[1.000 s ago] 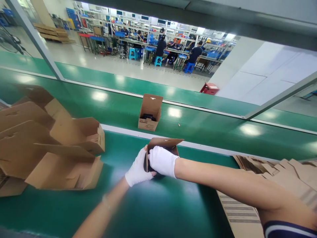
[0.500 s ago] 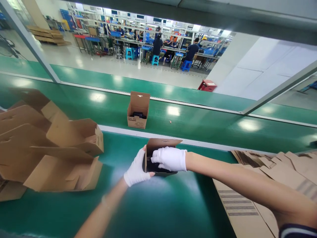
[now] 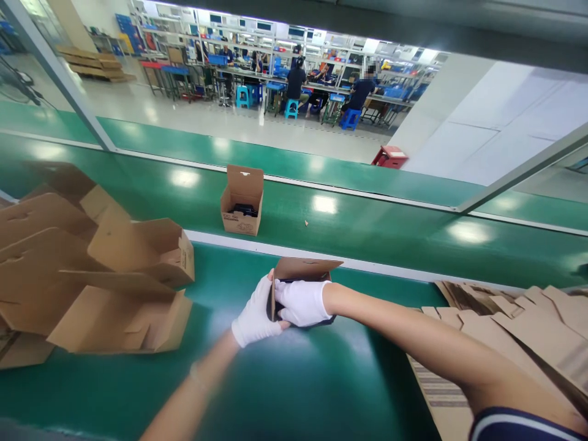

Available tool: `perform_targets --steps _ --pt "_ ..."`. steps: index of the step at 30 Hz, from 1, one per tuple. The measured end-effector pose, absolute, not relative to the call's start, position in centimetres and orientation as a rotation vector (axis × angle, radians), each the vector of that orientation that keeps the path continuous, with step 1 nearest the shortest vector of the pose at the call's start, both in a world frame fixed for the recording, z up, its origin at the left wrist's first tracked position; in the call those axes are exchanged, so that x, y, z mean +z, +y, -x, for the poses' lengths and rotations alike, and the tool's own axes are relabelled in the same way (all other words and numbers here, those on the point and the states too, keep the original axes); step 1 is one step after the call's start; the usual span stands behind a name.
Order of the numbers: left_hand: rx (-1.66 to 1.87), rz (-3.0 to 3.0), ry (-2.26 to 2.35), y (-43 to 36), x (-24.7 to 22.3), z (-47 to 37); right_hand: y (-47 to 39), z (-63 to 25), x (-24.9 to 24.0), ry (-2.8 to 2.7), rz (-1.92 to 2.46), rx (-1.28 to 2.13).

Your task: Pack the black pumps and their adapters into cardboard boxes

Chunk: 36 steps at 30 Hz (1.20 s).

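Observation:
In the middle of the near green surface, a small open cardboard box [image 3: 307, 266] stands with its lid flap raised at the back. My left hand [image 3: 257, 315], in a white glove with bare fingertips, is closed around the box's left wall. My right hand [image 3: 303, 303], gloved in white too, reaches down inside the box. Its fingers are mostly hidden by the wall and the glove, so what they touch cannot be made out. A little dark content shows beside the right hand.
Several open, unfilled cardboard boxes [image 3: 124, 318] crowd the left. Flattened cartons [image 3: 519, 331] are piled at the right. On the belt [image 3: 376, 239] behind a white rail stands another open box [image 3: 241, 223] with black items inside. People sit at benches beyond the metal frame [image 3: 78, 92].
My right hand has gone deeper into the box and shifted slightly left. My left hand keeps its grip. The box on the far belt has moved left.

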<state>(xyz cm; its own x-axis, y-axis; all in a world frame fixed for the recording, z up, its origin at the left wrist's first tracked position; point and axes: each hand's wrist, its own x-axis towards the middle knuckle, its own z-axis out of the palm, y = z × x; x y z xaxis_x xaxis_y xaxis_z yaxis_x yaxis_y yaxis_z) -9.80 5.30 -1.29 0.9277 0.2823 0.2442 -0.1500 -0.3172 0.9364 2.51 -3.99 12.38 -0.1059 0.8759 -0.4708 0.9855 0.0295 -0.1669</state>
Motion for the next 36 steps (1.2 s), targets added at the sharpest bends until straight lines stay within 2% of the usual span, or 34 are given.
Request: perform_targets --steps 5,7,10,12,16,22,31,36 --pt "0.466 -1.834 0.087 5.3 -1.1 9.8 -6.6 -3.0 17.8 2.092 -1.990 -0.682" --pt "0.477 -1.837 0.077 5.1 -0.8 9.7 -7.8 -3.2 21.1 2.124 -2.100 -0.444" --pt "0.495 -1.803 0.060 4.9 -0.5 9.4 -7.9 -3.8 23.9 1.963 -2.257 0.159" --pt "0.507 -1.788 0.059 4.8 -0.4 9.3 -7.0 -4.3 23.5 1.838 -2.235 0.227" --pt "0.487 -1.763 0.046 4.7 -0.4 9.3 -4.9 -4.7 20.4 1.724 -2.278 -0.041" --pt "0.493 -1.781 0.063 4.5 0.1 9.1 -5.3 -4.8 18.7 1.746 -2.441 0.044" --pt "0.486 -1.761 0.038 3.8 0.6 7.3 -6.9 -6.2 19.0 1.759 -2.271 0.536" --pt "0.526 -1.823 0.050 5.1 0.7 3.4 -11.7 -11.1 21.4 1.553 -2.557 0.802"
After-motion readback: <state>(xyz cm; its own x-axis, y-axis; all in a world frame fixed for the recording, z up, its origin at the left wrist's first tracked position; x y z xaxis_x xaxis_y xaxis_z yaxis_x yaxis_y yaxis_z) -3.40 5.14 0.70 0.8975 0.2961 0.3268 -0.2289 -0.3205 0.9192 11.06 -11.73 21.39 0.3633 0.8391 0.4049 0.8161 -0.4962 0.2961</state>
